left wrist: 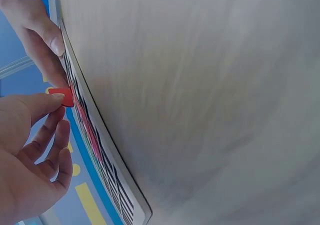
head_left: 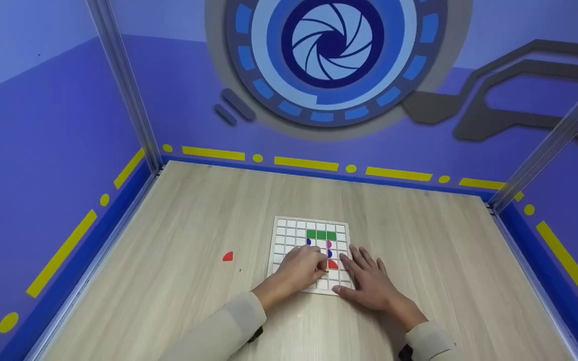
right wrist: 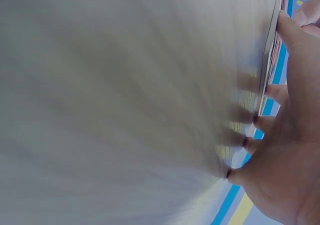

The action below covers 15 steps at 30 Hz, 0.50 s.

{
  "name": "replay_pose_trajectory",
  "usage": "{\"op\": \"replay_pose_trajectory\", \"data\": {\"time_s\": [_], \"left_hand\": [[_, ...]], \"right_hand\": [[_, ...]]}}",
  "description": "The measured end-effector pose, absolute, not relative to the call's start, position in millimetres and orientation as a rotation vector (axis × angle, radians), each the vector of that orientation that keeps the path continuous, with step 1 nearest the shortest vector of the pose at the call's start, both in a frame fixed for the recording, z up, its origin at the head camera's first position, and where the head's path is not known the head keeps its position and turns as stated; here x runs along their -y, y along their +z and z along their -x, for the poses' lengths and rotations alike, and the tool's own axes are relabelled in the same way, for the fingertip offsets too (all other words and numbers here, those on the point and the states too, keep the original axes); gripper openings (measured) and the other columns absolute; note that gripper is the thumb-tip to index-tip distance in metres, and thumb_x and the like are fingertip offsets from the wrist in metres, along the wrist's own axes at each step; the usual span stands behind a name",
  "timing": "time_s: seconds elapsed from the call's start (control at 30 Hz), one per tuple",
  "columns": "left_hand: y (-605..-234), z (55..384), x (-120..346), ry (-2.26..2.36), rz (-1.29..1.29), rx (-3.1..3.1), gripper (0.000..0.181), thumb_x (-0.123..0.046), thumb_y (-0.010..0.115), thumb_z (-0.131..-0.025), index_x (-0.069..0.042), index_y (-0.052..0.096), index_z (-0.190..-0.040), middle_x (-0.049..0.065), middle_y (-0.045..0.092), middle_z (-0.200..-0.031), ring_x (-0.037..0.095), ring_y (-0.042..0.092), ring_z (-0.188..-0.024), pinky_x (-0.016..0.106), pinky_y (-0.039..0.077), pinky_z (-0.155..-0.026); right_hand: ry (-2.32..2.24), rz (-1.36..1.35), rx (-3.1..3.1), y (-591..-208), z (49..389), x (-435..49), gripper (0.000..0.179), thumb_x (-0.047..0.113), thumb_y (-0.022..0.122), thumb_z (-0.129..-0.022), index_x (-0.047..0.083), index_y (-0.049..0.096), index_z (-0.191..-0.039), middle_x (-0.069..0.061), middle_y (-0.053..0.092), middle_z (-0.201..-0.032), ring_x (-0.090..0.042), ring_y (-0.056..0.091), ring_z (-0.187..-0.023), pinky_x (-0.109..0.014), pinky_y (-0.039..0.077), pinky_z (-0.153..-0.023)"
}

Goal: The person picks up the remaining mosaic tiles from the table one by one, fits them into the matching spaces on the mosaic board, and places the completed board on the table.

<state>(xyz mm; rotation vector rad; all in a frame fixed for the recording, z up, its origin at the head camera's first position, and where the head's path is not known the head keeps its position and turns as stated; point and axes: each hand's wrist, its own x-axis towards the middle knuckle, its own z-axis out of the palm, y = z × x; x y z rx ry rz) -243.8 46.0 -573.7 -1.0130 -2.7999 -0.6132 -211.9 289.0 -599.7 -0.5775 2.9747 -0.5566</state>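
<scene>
A white gridded board [head_left: 281, 238] lies on the table under both hands. My left hand [head_left: 301, 268] reaches over its middle and pinches a small red tile [left wrist: 61, 96] between thumb and forefinger, close over the grid. The other left fingers are loosely curled in the left wrist view. My right hand [head_left: 372, 286] rests at the board's right edge, fingers spread and thumb on the near corner. Green squares [head_left: 321, 234] form a row on the board. Below them sit a pink piece [head_left: 329, 244], a blue piece [head_left: 329, 253] and a red piece [head_left: 332, 264]. The left hand hides part of the grid.
A loose red quarter-round piece [head_left: 228, 256] lies on the wooden table [head_left: 193, 215], left of the board. Blue printed walls [head_left: 183, 100] with metal corner posts [head_left: 128, 90] enclose the table at the back and sides.
</scene>
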Motion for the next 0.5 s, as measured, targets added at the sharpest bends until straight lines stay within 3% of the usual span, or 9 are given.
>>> {"op": "replay_pose_trajectory", "data": {"time_s": [0.5], "left_hand": [[-569.0, 249.1, -43.0, -0.594, 1.134, 2.862, 0.009, -0.024, 0.083, -0.094, -0.021, 0.08, -0.086, -0.01, 0.068, -0.087, 0.005, 0.059, -0.077, 0.026, 0.051, -0.075]], "right_hand": [[-0.561, 0.557, -2.948, -601.0, 213.8, -290.1, 0.095, 0.077, 0.061, -0.092, 0.019, 0.039, -0.165, -0.015, 0.02, -0.175, -0.043, 0.012, -0.16, -0.075, 0.01, -0.119]]}}
